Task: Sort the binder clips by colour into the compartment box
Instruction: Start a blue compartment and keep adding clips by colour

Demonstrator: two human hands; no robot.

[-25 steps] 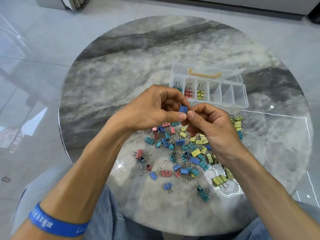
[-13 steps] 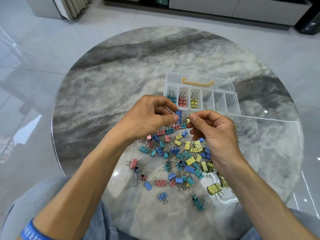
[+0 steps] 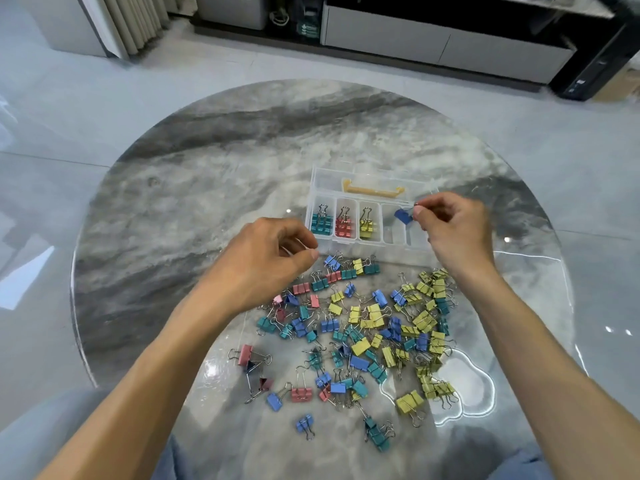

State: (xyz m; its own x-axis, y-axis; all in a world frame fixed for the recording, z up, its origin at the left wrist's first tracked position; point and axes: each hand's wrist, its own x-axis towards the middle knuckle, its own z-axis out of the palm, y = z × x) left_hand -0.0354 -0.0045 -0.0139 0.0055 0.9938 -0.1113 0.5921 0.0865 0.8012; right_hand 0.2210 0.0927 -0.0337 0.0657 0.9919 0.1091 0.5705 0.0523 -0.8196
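A clear compartment box (image 3: 367,244) stands on the round marble table (image 3: 207,188). Its first three compartments from the left hold teal clips (image 3: 321,221), red clips (image 3: 343,225) and yellow clips (image 3: 367,226). My right hand (image 3: 453,230) pinches the wire handle of a blue binder clip (image 3: 403,215), which hangs over the fourth compartment. My left hand (image 3: 266,261) hovers with loosely curled fingers near the box's front left corner and holds nothing. A heap of mixed binder clips (image 3: 363,327) lies in front of the box.
The box lid (image 3: 372,183) with a yellow latch lies open behind the compartments. A low cabinet (image 3: 450,46) stands on the floor beyond the table. My knees in blue jeans show under the near table edge.
Both hands held the blue clip together above the heap. Now my right hand alone has carried it up and right over the box, and my left hand has let go.
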